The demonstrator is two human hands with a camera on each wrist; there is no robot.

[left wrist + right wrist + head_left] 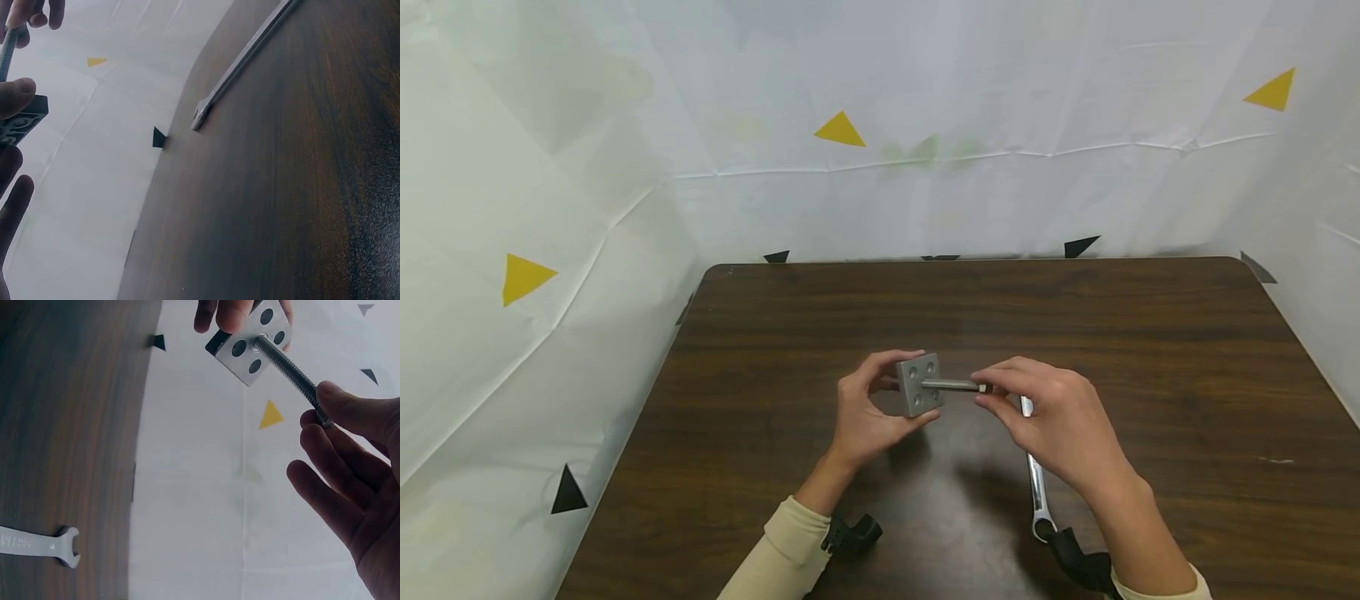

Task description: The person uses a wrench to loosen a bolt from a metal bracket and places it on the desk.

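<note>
The left hand (865,417) grips a small square grey metal block with four round holes (919,383), thumb on its near edge and fingers curled round the far side, holding it up above the middle of the dark brown wooden counter (1150,350). A long threaded steel bolt (953,385) sticks out of the block's face toward the right; the right hand (1060,421) pinches the bolt's head end between thumb and fingertips.

The block looks solid, stiff and fairly heavy for its bulk, with smooth faces that could slip, so its flat edges are the best hold. The bolt is rigid, and its thread gives the fingers some bite.

A silver open-ended wrench (1037,479) lies on the counter under the right hand; its handle bears stamped writing in the right wrist view (15,541), too blurred to read.
</note>
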